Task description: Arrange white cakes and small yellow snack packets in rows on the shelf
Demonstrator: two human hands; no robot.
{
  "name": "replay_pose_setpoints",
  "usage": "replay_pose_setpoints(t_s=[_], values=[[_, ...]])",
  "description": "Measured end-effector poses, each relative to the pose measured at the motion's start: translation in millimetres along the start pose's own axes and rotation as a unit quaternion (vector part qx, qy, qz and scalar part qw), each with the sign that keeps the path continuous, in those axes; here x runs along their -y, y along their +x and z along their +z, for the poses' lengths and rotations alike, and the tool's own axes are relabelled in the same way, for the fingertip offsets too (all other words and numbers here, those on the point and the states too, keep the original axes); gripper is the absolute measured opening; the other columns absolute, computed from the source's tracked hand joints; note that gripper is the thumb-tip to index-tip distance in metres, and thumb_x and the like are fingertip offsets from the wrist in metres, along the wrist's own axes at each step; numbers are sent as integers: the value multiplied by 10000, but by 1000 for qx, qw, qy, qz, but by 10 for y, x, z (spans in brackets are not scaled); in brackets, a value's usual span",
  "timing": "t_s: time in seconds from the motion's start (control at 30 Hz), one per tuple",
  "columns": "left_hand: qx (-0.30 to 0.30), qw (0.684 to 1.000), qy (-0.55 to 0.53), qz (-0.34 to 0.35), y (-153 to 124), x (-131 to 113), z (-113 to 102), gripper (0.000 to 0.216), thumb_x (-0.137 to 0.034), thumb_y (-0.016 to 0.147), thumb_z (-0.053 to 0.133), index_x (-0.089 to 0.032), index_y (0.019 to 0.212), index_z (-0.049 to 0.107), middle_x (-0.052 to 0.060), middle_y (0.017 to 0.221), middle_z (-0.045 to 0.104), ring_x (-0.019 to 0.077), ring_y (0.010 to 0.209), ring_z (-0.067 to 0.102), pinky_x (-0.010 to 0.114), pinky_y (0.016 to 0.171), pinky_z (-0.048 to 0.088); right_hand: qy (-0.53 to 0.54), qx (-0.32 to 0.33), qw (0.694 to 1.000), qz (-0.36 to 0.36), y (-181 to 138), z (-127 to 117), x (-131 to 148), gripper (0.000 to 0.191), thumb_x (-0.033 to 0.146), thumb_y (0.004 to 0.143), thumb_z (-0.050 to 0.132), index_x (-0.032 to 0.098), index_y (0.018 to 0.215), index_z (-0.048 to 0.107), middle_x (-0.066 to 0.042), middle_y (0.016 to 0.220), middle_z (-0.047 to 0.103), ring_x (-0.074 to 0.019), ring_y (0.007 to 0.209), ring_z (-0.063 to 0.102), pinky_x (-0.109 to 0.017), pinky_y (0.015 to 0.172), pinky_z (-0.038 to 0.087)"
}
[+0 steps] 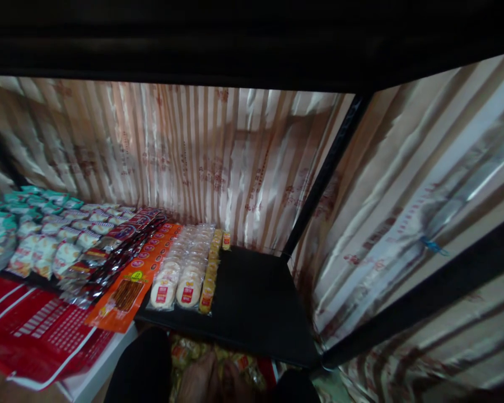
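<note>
1. Low in the head view, the left hand and the right hand are close together, just in front of the shelf edge, among gold-wrapped packets.
2. Both hands have their fingers bent and pointing inward; dimness and blur hide the tips, so I cannot tell whether either grasps a packet or merely touches one.
3. These gold-wrapped packets are heaped below the level of the black shelf, around and beyond both hands; whatever contains them is mostly hidden.
4. On the shelf, a row of small yellow packets runs from front to back, with one packet at the far end set slightly to the right.
5. Immediately left of that row are two rows of round pale biscuits in clear wrappers, then orange packets overhanging the front edge.
6. Farther left come dark red packets, pale snack bags and green-topped bags.
7. Below them, at lower left, a large red bag lies beside a white box.
8. Behind everything hangs a striped curtain, crossed by a black post.
</note>
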State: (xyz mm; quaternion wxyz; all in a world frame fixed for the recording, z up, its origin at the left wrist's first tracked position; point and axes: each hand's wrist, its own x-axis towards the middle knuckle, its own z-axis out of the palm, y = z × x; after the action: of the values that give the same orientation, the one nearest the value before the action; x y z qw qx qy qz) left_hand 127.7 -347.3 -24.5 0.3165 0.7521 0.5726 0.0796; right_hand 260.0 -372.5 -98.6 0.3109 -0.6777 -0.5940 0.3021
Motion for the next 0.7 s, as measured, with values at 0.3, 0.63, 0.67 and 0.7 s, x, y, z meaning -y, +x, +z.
replay_pose_setpoints(t_s=[0.3,0.63,0.67,0.7], values=[[-135,966,-217,45,204,-475,-371,164,-216,814,374,-200,737,518,10,745,611,123,699,576,209,658,427,313,31,948,56,150,-683,534,531,524,700,598,249,1155,577,-76,1032,694,-241,925,659,-347,776,536],[-162,906,-390,10,870,-860,-544,154,-241,802,422,-168,874,537,16,737,616,124,641,587,217,583,452,388,-20,918,83,611,-1160,731,453,483,671,683,177,1003,640,-72,926,706,-229,860,650,-371,801,502],[-163,901,-402,8,910,-874,-522,172,-217,796,422,-164,913,537,28,789,629,122,674,596,217,606,460,384,-35,919,88,657,-1173,720,457,473,659,693,177,1002,637,-69,924,706,-226,859,649,-360,792,502],[-166,895,-414,6,944,-890,-502,210,-200,792,426,-160,968,534,41,855,636,121,716,603,221,640,468,377,-48,920,92,701,-1186,715,457,464,648,702,178,997,635,-66,928,706,-223,860,647,-347,785,501]])
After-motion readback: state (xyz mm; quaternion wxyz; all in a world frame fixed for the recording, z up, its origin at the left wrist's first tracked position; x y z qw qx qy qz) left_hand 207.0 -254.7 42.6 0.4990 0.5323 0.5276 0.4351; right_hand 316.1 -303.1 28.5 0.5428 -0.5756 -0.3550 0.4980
